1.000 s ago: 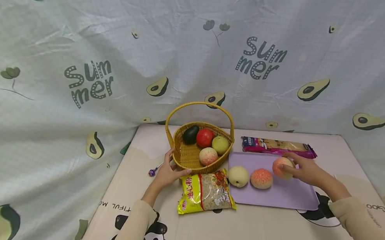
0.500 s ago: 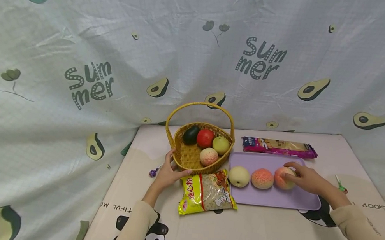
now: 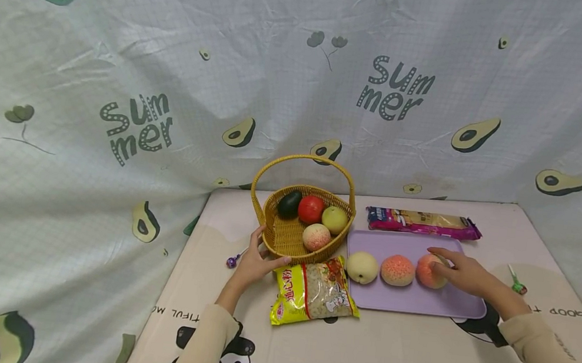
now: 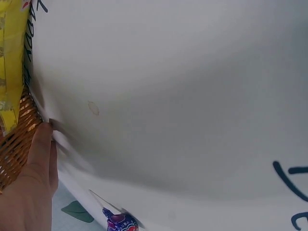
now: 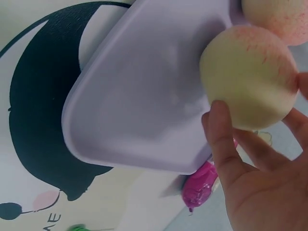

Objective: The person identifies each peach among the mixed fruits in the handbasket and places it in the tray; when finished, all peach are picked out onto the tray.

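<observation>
Three fruits stand in a row on the purple tray [image 3: 456,302]: a pale one [image 3: 362,267], a pink peach [image 3: 397,270] and another peach [image 3: 431,271] at the right. My right hand [image 3: 464,275] has its fingers and thumb round that right-hand peach. In the right wrist view the fingertips touch the peach [image 5: 250,77] on two sides. My left hand [image 3: 254,265] rests on the left front of the yellow wicker basket [image 3: 283,252], its thumb and fingers spread. Straight fingers lie against the basket's wall [image 4: 17,149] in the left wrist view.
Inside the basket lie a dark green avocado [image 3: 289,204], a red fruit [image 3: 311,209], a yellow-green fruit [image 3: 334,220] and a peach [image 3: 316,237]. A pasta bag [image 3: 315,292] lies in front; a long packet [image 3: 422,223] lies behind the tray. Lollipops [image 3: 231,261] [image 3: 519,287] flank them.
Over the last second my right hand has lowered the right-hand peach and brought it slightly forward, beside the middle one. The left hand stays on the basket.
</observation>
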### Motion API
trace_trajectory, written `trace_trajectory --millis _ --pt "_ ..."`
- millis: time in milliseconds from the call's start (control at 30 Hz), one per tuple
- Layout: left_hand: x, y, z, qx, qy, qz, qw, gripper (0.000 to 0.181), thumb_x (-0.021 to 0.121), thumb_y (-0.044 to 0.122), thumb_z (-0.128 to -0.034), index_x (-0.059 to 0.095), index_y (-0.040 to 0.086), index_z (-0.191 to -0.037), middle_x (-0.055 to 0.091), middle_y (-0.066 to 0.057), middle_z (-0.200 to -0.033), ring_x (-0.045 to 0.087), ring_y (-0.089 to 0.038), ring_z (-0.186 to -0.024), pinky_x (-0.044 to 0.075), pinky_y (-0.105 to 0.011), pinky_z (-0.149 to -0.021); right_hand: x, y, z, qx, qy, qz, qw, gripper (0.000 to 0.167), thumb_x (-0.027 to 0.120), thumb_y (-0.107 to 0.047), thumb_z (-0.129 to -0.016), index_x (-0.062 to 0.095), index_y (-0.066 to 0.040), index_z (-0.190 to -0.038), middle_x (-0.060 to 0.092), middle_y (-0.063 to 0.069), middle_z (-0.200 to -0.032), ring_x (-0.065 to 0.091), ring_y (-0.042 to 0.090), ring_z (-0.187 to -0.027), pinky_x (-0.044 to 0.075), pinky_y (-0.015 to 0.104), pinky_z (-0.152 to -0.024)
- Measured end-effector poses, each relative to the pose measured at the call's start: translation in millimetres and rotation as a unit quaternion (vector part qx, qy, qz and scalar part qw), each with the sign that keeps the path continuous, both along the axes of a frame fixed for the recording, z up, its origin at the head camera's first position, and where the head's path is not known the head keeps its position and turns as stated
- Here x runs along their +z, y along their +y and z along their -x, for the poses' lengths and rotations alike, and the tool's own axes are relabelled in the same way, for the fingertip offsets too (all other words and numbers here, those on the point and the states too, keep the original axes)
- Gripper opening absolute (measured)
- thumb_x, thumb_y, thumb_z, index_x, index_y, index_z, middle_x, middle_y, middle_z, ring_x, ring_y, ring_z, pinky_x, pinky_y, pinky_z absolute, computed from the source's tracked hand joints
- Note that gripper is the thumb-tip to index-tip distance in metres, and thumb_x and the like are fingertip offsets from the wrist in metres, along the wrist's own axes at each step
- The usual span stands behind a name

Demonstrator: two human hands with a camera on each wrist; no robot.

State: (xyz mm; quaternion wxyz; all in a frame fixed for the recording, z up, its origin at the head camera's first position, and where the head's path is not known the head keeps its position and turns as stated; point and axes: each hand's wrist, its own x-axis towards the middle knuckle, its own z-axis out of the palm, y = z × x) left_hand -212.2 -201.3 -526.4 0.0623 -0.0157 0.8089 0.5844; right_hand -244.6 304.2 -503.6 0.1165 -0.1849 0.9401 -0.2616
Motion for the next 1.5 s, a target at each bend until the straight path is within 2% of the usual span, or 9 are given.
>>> trace_trajectory --millis 67,133,233,333,433,600,833,1133,1500 --pt "10.7 1.7 -4.2 -0.004 -0.005 -0.001 1.0000 0.110 0.085 0.022 -0.0888 0.008 0.012 -0.166 0.014 -0.029 -0.171 0.031 -0.053 -0.152 0.038 -0.061 -0.120 -0.1 -0.7 1.0 0.009 0.016 0.004 0.9998 0.051 0.056 -0.032 -0.107 0.053 0.001 -0.146 0.054 0.038 -0.143 0.050 0.063 -0.130 0.046 0.077 -0.099" --pt "14.4 2.2 -5.6 -0.006 -0.005 -0.001 1.0000 0.110 0.085 0.022 -0.0888 0.008 0.011 -0.166 0.014 -0.029 -0.171 0.032 -0.054 -0.151 0.038 -0.061 -0.120 0.8 -2.1 1.3 0.015 0.026 0.007 0.9995 0.048 0.055 -0.029 -0.108 0.054 0.002 -0.145 0.056 0.037 -0.141 0.050 0.062 -0.130 0.045 0.077 -0.099" --pt "1.5 -0.1 -0.2 -0.001 -0.006 -0.003 1.0000 0.112 0.085 0.023 -0.0882 0.006 0.014 -0.167 0.012 -0.027 -0.172 0.029 -0.052 -0.153 0.036 -0.061 -0.121 2.5 -5.1 0.8 0.015 0.025 0.003 0.9996 0.051 0.059 -0.029 -0.105 0.054 0.003 -0.145 0.058 0.037 -0.138 0.053 0.060 -0.127 0.047 0.076 -0.097" --pt "-13.3 -2.5 5.7 0.002 -0.001 0.001 1.0000 0.114 0.086 0.026 -0.0882 0.004 0.019 -0.167 0.011 -0.025 -0.173 0.028 -0.051 -0.154 0.035 -0.060 -0.122 3.1 -8.2 0.4 0.013 0.020 -0.007 0.9997 0.061 0.070 -0.034 -0.098 0.054 0.004 -0.144 0.059 0.036 -0.135 0.054 0.057 -0.124 0.048 0.075 -0.096" --pt "-18.0 -3.2 6.9 0.003 0.006 0.006 1.0000 0.112 0.085 0.031 -0.0885 0.006 0.022 -0.167 0.013 -0.023 -0.173 0.030 -0.050 -0.154 0.036 -0.060 -0.122 2.8 -10.1 1.5 0.015 0.024 -0.012 0.9995 0.066 0.079 -0.035 -0.090 0.057 0.003 -0.139 0.063 0.033 -0.132 0.056 0.055 -0.122 0.048 0.075 -0.095" --pt "-16.6 -2.8 5.1 0.003 0.010 0.009 0.9999 0.112 0.086 0.035 -0.0872 0.008 0.024 -0.167 0.016 -0.022 -0.173 0.032 -0.049 -0.153 0.038 -0.059 -0.121 2.8 -12.3 3.1 0.022 0.009 -0.001 0.9997 0.060 0.080 -0.032 -0.089 0.060 0.001 -0.135 0.065 0.032 -0.131 0.059 0.056 -0.121 0.048 0.075 -0.095" --pt "-18.6 -3.1 6.0 0.005 0.005 0.017 0.9998 0.114 0.087 0.041 -0.0852 0.008 0.027 -0.166 0.017 -0.020 -0.173 0.033 -0.047 -0.154 0.038 -0.057 -0.122 6.3 -15.7 2.0 0.024 -0.040 0.008 0.9989 0.070 0.070 -0.029 -0.094 0.045 0.010 -0.148 0.054 0.039 -0.143 0.054 0.058 -0.130 0.047 0.074 -0.102" --pt "-17.7 -2.8 6.0 0.008 0.004 0.013 0.9999 0.115 0.088 0.042 -0.0840 0.009 0.028 -0.166 0.016 -0.018 -0.174 0.032 -0.046 -0.155 0.037 -0.057 -0.123 9.9 -17.5 3.4 0.029 -0.041 -0.008 0.9987 0.074 0.076 -0.025 -0.088 0.046 0.013 -0.144 0.058 0.037 -0.136 0.058 0.052 -0.123 0.049 0.072 -0.101" --pt "-17.2 -2.2 5.5 0.008 0.003 0.014 0.9999 0.115 0.087 0.042 -0.0843 0.008 0.029 -0.166 0.016 -0.018 -0.174 0.032 -0.046 -0.154 0.037 -0.056 -0.123 10.8 -16.7 4.7 0.029 -0.030 -0.030 0.9987 0.076 0.082 -0.028 -0.086 0.049 0.010 -0.142 0.059 0.036 -0.131 0.057 0.053 -0.119 0.050 0.072 -0.098"
